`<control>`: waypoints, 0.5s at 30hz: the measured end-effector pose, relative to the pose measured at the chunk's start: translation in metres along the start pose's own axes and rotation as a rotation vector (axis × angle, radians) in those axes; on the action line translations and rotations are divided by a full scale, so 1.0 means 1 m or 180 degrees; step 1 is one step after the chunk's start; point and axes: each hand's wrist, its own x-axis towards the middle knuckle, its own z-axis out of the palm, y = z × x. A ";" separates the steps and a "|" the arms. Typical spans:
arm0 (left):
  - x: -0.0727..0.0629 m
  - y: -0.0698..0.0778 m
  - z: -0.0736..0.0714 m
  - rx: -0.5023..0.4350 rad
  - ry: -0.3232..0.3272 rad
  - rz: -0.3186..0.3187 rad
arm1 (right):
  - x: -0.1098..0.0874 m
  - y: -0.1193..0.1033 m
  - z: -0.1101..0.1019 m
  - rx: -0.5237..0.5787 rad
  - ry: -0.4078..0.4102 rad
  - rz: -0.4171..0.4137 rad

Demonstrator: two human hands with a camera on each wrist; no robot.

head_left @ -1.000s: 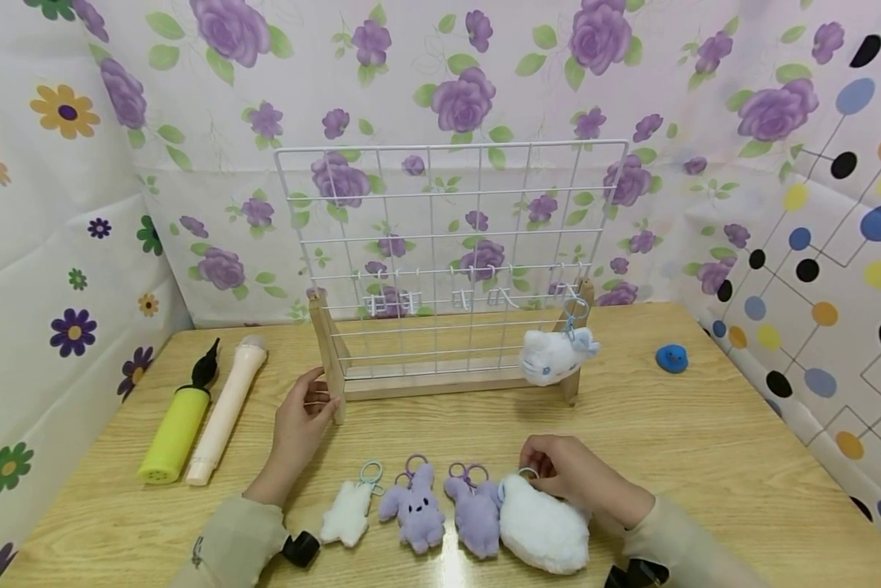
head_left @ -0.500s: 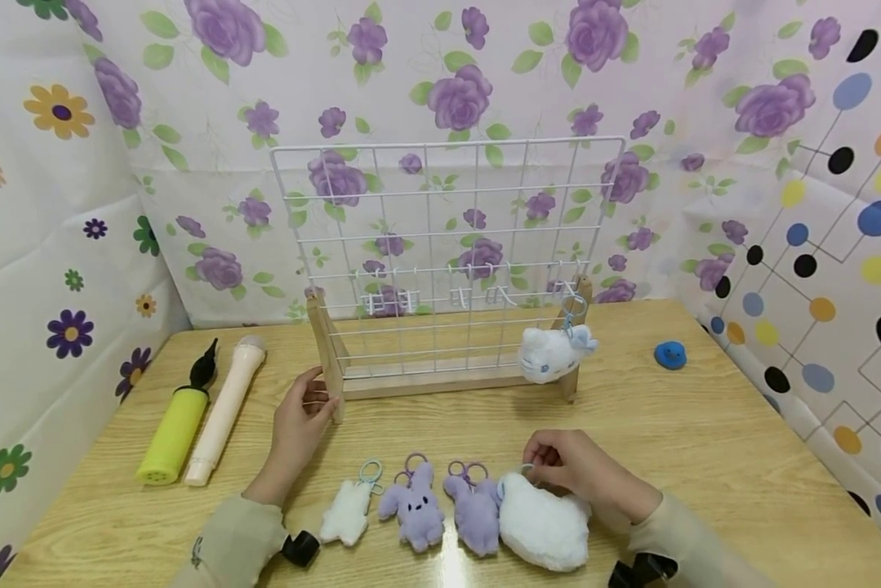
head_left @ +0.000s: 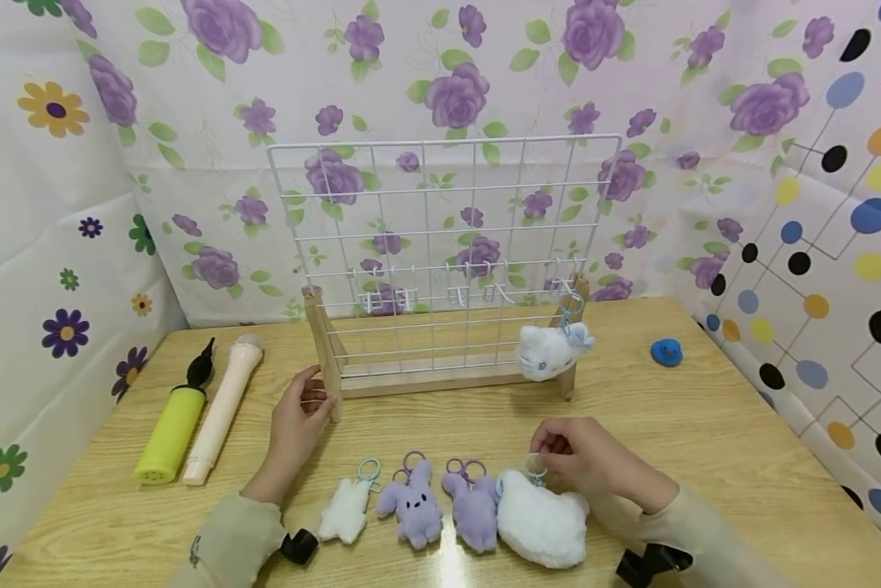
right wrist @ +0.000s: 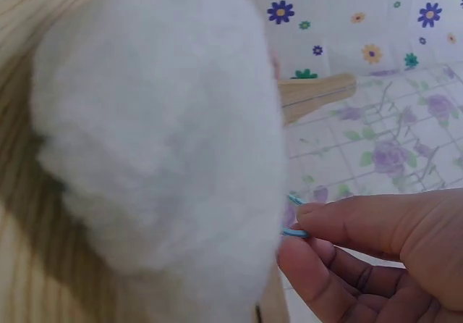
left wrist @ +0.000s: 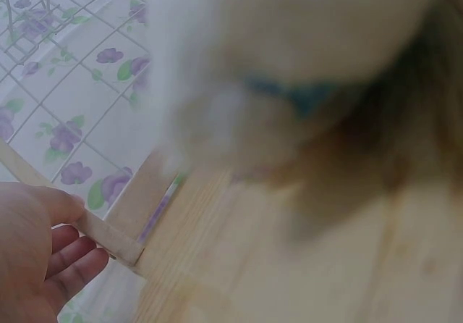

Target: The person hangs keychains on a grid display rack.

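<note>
One wooden bench (head_left: 719, 433) spans the lower part of my head view, and the white wire rack (head_left: 440, 381) stands across the centre of the frame. At left, I see a pale microphone-shaped piece (head_left: 223, 408) and a yellow pump (head_left: 174, 429) lying side by side. The large white plush (head_left: 541, 523) lies at lower right of centre, with the right hand (head_left: 587, 457) just above it. The left hand (head_left: 293, 425), left of centre, has its fingers curled round the rack's left wooden leg (head_left: 325, 351). A white cat plush (head_left: 550, 353) hangs at the rack's right end. Lower centre holds two purple plushes (head_left: 416, 514) — a small white plush (head_left: 344, 510) lies to their left. Far right sits a blue duck (head_left: 666, 352). Smallest is the large plush's light-blue ring (right wrist: 295, 232) — I have it pinched between the right hand's thumb and finger.
</note>
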 end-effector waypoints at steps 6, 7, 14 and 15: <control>0.000 0.000 0.000 0.0009 0.0018 0.0009 | -0.006 -0.010 -0.011 0.0098 -0.0024 -0.0101; 0.000 0.000 0.000 0.0011 0.0018 0.0010 | -0.007 -0.011 -0.013 0.0107 -0.0026 -0.0109; 0.000 0.001 0.000 -0.0007 -0.0002 -0.0030 | -0.010 -0.019 -0.023 -0.0001 -0.0012 -0.0170; 0.000 0.001 0.000 -0.0008 -0.0003 -0.0038 | -0.011 -0.020 -0.024 -0.0023 -0.0010 -0.0187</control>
